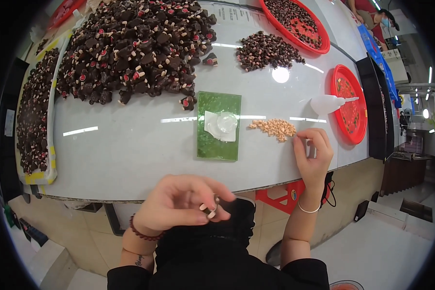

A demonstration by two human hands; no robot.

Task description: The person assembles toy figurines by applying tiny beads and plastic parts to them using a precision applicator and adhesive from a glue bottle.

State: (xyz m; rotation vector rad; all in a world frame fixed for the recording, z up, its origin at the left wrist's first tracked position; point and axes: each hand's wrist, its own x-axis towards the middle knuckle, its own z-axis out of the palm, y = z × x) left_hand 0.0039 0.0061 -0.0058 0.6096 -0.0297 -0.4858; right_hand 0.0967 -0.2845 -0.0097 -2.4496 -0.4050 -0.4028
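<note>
Held over the table's near edge, my left hand (176, 202) pinches a small dark brown figure piece (208, 210) with cream-coloured parts between thumb and fingers. My right hand (316, 157) is at the right end of a little pile of beige bits (274, 127), its thumb and index finger pressed together; whatever is between the tips is too small to see. Left of that pile lies a green mat (217, 152). On it are a white scrap (210, 126) and a round clear dish (226, 122), which may hold some liquid.
A large heap of dark brown figure pieces (135, 53) covers the far left, beside a filled tray (34, 116). Smaller brown parts (268, 50) lie far right near a red tray (326, 47). A white squeeze bottle (324, 104) rests against another red tray (356, 137). A red stool (279, 197) stands below.
</note>
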